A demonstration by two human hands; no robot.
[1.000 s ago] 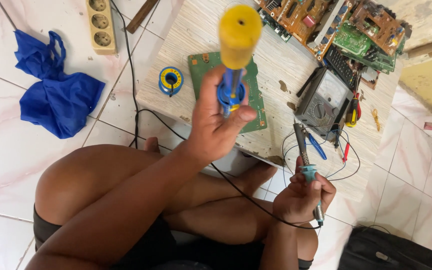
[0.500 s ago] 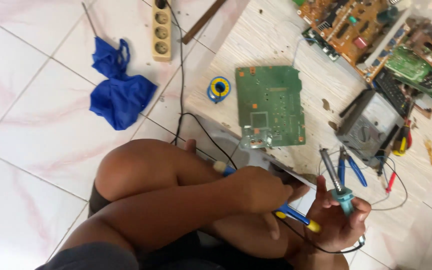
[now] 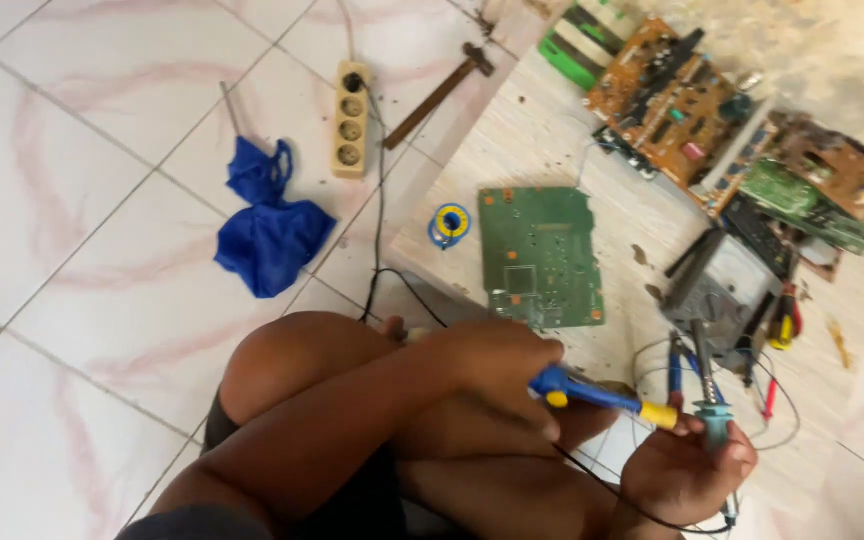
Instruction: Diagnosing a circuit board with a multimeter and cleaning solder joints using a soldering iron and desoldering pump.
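Note:
My left hand point(image 3: 500, 372) is shut on a blue and yellow desoldering pump point(image 3: 592, 394), held level above my folded legs. Its yellow end reaches my right hand point(image 3: 687, 470). That hand grips a soldering iron with a teal handle point(image 3: 714, 420), its metal tip pointing up toward the board. A green circuit board point(image 3: 540, 255) lies flat on a pale wooden board point(image 3: 542, 160), just beyond my left hand. A small solder spool point(image 3: 450, 223) with a blue and yellow rim sits left of the circuit board.
Several brown and green circuit boards point(image 3: 672, 95) are piled at the top right, beside a grey metal casing point(image 3: 722, 290) and hand tools point(image 3: 782, 322). On the tiles lie a blue cloth point(image 3: 270, 238), a beige power strip point(image 3: 351, 120) with a black cable, and a hammer point(image 3: 442, 92).
My left hand brought the pump down from high in front of the camera to my lap, beside my right hand. The view shifted, so the boards now sit farther right.

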